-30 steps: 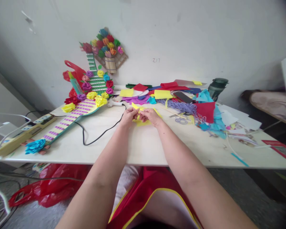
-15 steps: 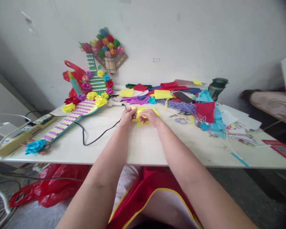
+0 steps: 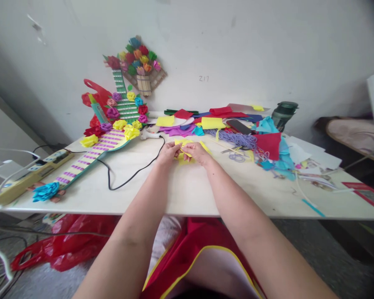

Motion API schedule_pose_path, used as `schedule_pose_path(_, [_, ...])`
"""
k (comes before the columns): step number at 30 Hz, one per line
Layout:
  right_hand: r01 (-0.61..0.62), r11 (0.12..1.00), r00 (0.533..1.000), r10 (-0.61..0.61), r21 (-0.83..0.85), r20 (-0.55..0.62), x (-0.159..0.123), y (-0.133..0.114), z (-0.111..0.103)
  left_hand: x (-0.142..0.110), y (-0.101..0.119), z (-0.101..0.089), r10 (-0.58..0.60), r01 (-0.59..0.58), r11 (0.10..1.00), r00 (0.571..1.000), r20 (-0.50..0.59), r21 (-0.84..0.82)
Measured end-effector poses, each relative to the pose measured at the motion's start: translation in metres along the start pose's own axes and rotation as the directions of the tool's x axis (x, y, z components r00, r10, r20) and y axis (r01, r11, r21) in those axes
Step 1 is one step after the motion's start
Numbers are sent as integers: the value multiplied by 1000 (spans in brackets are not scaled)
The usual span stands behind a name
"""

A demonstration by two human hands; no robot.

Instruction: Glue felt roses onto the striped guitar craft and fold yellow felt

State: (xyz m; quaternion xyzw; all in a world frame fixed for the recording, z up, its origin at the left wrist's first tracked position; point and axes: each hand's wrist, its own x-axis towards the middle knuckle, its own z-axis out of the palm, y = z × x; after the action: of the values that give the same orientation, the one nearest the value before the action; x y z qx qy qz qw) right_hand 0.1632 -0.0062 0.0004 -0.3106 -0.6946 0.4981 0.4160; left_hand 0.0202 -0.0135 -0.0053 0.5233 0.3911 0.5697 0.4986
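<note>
Over the middle of the white table (image 3: pixel 187 195), my left hand (image 3: pixel 171 152) and my right hand (image 3: pixel 195 152) meet with fingers pinched. Between them they grip a small piece of yellow crepe paper (image 3: pixel 185 153), partly covered by the fingers. More yellow paper lies on the table under and just behind my hands. A white glue gun (image 3: pixel 150 135) rests to the left, its black cord (image 3: pixel 140 169) looping over the tabletop. Scissors (image 3: pixel 233 150) and a thin stick (image 3: pixel 226 146) are right of my right hand, by a bundle of purple string (image 3: pixel 237 140).
At left lean guitar-shaped boards (image 3: pixel 95 151) with paper flowers, near a power strip (image 3: pixel 37 172). Coloured paper sheets (image 3: pixel 179 126), a phone (image 3: pixel 239 127), a dark bottle (image 3: pixel 283 115) and paper scraps (image 3: pixel 311 174) line the back and right. A flower-basket decoration (image 3: pixel 144 85) hangs on the wall.
My left hand has shifted slightly right, closer to my right hand, and the yellow piece has turned between the fingers. Everything else stays where it was.
</note>
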Motion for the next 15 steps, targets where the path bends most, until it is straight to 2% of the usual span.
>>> schedule_pose_path(5, [0, 1000, 999, -1, -19, -37, -2, -5, 2, 3, -4, -3, 31, -31, 999, 999, 11, -9])
schedule_pose_path(8, [-52, 998, 996, 49, -43, -74, -3, -9, 5, 5, -5, -5, 35, -35, 999, 999, 9, 7])
schedule_pose_path(15, [-164, 986, 985, 163, -21, -49, -4, -11, 6, 3, -2, -2, 47, -44, 997, 998, -44, 69])
